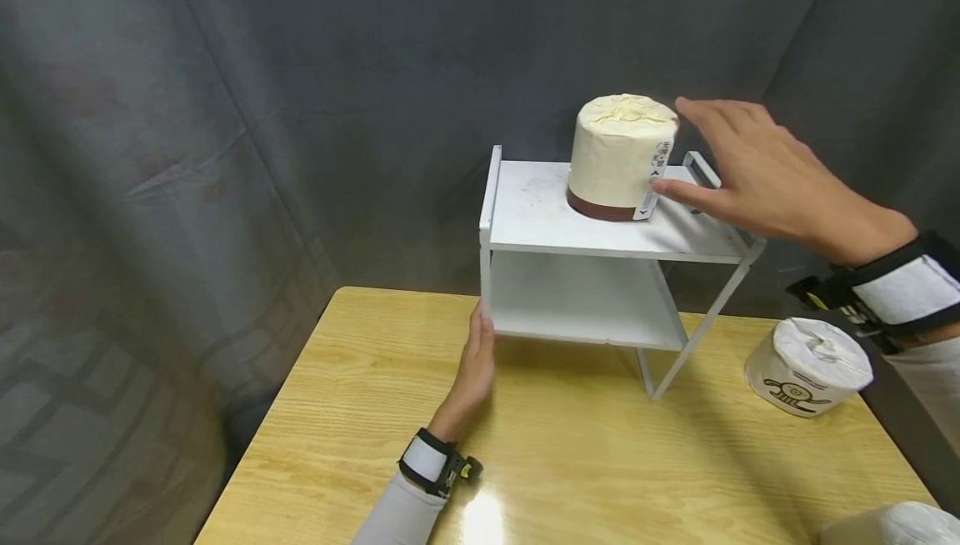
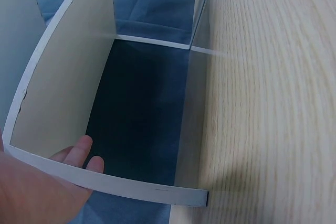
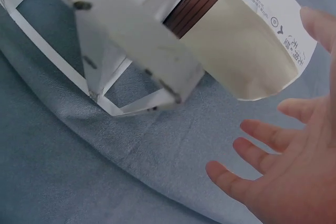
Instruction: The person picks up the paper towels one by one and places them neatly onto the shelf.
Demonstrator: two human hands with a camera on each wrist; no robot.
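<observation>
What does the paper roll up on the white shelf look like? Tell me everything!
The paper roll is a fat cream cylinder in a crinkly wrapper, gathered on top, with a dark brown band round its bottom and a white label with small print down its side. It stands upright on the top board of the white shelf. The right hand, fingers spread, is at its side, thumb at the label.
</observation>
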